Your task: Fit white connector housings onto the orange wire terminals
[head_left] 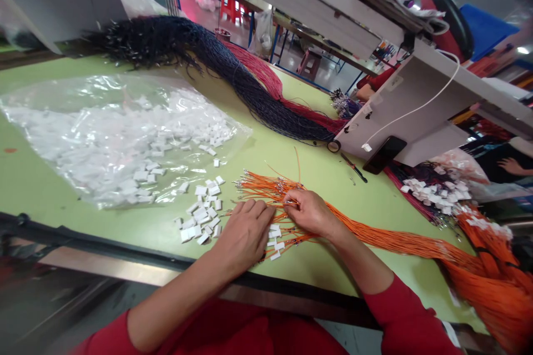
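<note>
A fan of orange wires [266, 188] with metal tips lies on the green table [316, 166]. My right hand [310, 212] rests on the wires with its fingers curled, pinching at them. My left hand [245, 233] lies just left of it, palm down, fingers bent and reaching toward the same wires. Whether it holds one I cannot see. Small white plastic connectors [202, 213] lie loose beside my left hand, and a few more white connectors [275, 241] sit between my hands.
A clear plastic bag [104, 133] of white connectors lies at the left. Bundles of black wires [233, 72] and red wires [266, 75] cross the back. A phone [383, 154] on a white cable and a pen [353, 167] lie right. Another person's hand [512, 166] shows far right.
</note>
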